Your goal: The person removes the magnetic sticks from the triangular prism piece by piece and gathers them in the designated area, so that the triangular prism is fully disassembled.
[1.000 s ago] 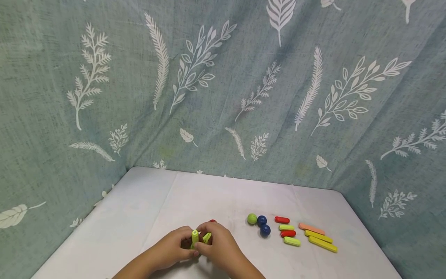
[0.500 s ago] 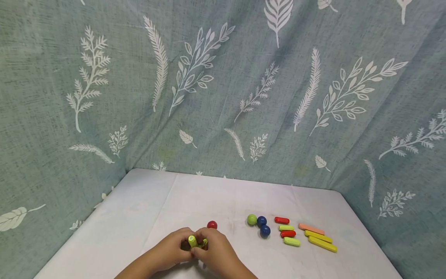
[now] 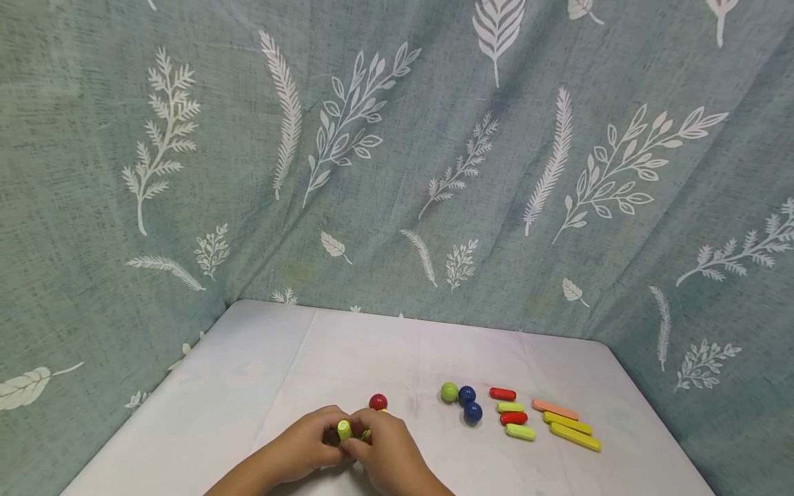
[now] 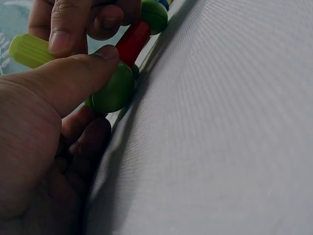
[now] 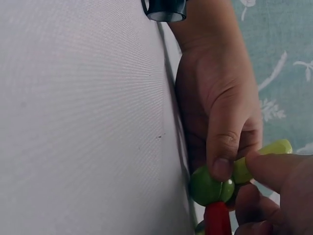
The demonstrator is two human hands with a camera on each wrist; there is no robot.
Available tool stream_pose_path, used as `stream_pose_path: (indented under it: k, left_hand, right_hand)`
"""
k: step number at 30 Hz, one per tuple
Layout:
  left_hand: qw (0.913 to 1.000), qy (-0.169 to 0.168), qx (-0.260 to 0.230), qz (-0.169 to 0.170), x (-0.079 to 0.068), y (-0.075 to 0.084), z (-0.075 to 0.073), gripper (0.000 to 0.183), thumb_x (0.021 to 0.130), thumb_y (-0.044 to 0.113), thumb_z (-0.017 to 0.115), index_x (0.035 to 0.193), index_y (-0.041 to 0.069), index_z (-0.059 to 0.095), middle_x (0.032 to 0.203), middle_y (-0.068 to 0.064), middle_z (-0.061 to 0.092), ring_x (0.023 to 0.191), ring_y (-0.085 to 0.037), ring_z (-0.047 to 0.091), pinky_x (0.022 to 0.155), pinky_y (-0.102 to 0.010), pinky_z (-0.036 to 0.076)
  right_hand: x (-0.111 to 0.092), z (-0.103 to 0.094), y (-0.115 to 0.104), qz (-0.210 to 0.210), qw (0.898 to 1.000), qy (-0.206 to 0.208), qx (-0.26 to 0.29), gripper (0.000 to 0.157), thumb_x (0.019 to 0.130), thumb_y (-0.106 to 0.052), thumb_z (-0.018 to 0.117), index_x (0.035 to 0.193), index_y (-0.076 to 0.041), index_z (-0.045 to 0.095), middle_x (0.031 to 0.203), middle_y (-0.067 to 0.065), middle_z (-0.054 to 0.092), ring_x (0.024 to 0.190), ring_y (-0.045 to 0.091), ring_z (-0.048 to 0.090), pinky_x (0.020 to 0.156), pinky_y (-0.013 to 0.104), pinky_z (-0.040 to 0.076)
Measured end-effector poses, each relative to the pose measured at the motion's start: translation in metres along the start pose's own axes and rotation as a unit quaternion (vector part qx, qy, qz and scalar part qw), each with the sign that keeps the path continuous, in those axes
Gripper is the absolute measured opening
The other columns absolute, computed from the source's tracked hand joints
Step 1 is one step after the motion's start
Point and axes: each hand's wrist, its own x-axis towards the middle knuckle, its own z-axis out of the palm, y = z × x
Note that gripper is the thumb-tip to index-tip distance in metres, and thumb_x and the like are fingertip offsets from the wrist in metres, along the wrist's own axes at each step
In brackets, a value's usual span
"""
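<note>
In the left wrist view, my left hand (image 4: 29,122) grips a glossy green ball (image 4: 115,90) with the thumb across it. A short yellow-green stick (image 5: 274,149) rises from that ball, pinched between the thumb and fingers of my right hand (image 5: 288,186). From the same ball a red stick (image 4: 133,43) runs to another green ball (image 4: 155,17). Seen from the head, my left hand (image 3: 307,441) and right hand (image 3: 391,444) meet around these pieces, hiding most of them. Just beyond the fingers shows a red ball (image 3: 378,402).
To the right on the white table (image 3: 279,372) lie a light green ball (image 3: 449,392) and two blue balls (image 3: 473,412). Farther right are short red (image 3: 513,418) and green sticks (image 3: 520,432), then longer yellow (image 3: 575,437) and orange sticks (image 3: 555,409). Patterned cloth (image 3: 372,172) hangs behind.
The yellow-green stick's top end has dropped and tilted between the hands. The red ball, mostly hidden behind the right hand before, now shows fully. Both hands stay close together.
</note>
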Motion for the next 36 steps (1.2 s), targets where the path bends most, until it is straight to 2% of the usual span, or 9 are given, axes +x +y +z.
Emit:
stream_pose_path:
  k: [4,11,16,24,29,33,36]
  left_hand:
    - [0.9999,-0.005,-0.01,-0.005,0.0,0.0,0.001,0.023,0.085,0.028,0.086,0.103,0.034,0.074,0.106,0.01,0.065,0.097,-0.007,0.06,0.086,-0.022,0.051]
    - [0.9998,-0.003,-0.021,0.0,0.001,-0.001,0.003,0.019,0.088,0.032,0.086,0.1,0.029,0.071,0.102,0.007,0.063,0.091,-0.007,0.06,0.079,-0.023,0.053]
    - [1.0,-0.003,-0.007,0.003,0.002,0.0,0.002,0.021,0.087,0.033,0.086,0.103,0.03,0.072,0.103,0.008,0.063,0.092,-0.007,0.059,0.081,-0.023,0.052]
    - [0.9997,-0.001,-0.014,0.017,0.003,-0.001,0.001,0.021,0.087,0.035,0.086,0.104,0.032,0.073,0.104,0.008,0.064,0.095,-0.005,0.061,0.085,-0.024,0.054]
    - [0.9998,-0.011,-0.018,0.003,0.004,-0.001,0.002,0.026,0.087,0.036,0.086,0.11,0.032,0.074,0.108,0.008,0.065,0.097,-0.006,0.061,0.085,-0.022,0.053]
    - [0.9998,-0.016,-0.008,-0.01,0.003,-0.002,0.003,0.026,0.088,0.036,0.085,0.111,0.034,0.073,0.111,0.011,0.065,0.1,-0.004,0.063,0.089,-0.02,0.055]
    - [0.9997,-0.017,-0.001,-0.016,0.003,-0.001,0.003,0.025,0.089,0.035,0.085,0.111,0.034,0.073,0.112,0.011,0.065,0.102,-0.004,0.064,0.091,-0.022,0.056]
  right_hand:
    - [0.0,0.0,0.002,0.002,1.0,0.004,0.012,0.015,0.09,-0.021,0.084,0.103,-0.024,0.077,0.09,-0.022,0.068,0.08,-0.002,0.056,0.073,0.021,0.054]
    - [-0.003,-0.003,0.005,0.035,0.994,-0.002,0.107,0.013,0.09,-0.019,0.083,0.101,-0.02,0.076,0.089,-0.014,0.069,0.081,0.007,0.062,0.067,0.022,0.055]
    - [-0.002,-0.008,0.005,0.044,0.995,-0.003,0.094,0.015,0.089,-0.021,0.084,0.102,-0.022,0.076,0.09,-0.014,0.069,0.082,0.009,0.062,0.068,0.023,0.055]
    - [-0.005,-0.019,0.007,0.01,0.996,-0.024,0.09,0.013,0.09,-0.024,0.083,0.1,-0.026,0.076,0.092,-0.014,0.067,0.081,0.008,0.061,0.07,0.022,0.053]
    - [-0.011,-0.033,0.012,0.016,0.995,-0.038,0.086,0.013,0.092,-0.026,0.082,0.104,-0.027,0.076,0.093,-0.013,0.068,0.079,0.011,0.059,0.066,0.023,0.05]
    - [-0.014,-0.045,0.019,0.026,0.997,-0.027,0.066,0.018,0.092,-0.026,0.082,0.109,-0.025,0.077,0.097,-0.013,0.069,0.081,0.011,0.059,0.067,0.022,0.051]
    - [-0.015,-0.054,0.025,0.039,0.998,-0.015,0.051,0.022,0.091,-0.027,0.082,0.112,-0.023,0.078,0.1,-0.012,0.07,0.083,0.012,0.059,0.067,0.022,0.052]
